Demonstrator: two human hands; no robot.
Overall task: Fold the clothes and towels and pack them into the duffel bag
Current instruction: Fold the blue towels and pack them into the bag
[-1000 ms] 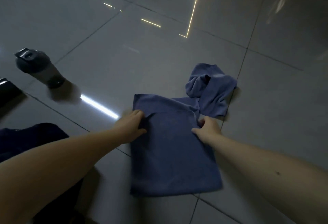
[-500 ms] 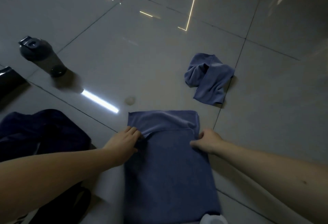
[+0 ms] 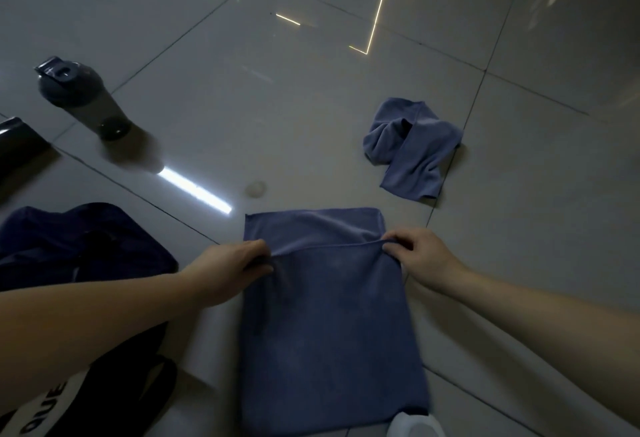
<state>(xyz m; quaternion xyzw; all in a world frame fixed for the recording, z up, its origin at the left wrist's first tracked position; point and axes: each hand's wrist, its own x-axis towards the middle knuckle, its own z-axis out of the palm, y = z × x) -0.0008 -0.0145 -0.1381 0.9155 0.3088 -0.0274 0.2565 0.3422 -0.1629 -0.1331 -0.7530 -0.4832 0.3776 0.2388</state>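
Observation:
A blue towel [image 3: 329,325] lies flat on the tiled floor in front of me, with one layer folded over another. My left hand [image 3: 232,266] pinches the upper layer's edge at its left side. My right hand [image 3: 419,256] pinches the same edge at the right side. A second blue towel [image 3: 412,152] lies crumpled further away to the right. The dark duffel bag [image 3: 86,249] sits at the left, partly hidden by my left forearm.
A dark shaker bottle [image 3: 83,100] stands on the floor at the far left. A black object [image 3: 17,145] pokes in at the left edge. A white rounded thing [image 3: 415,426] shows at the bottom edge by the towel.
The towel has been dragged toward me, away from the crumpled towel. Both hands keep hold of the folded layer's edge, now stretched straight between them.

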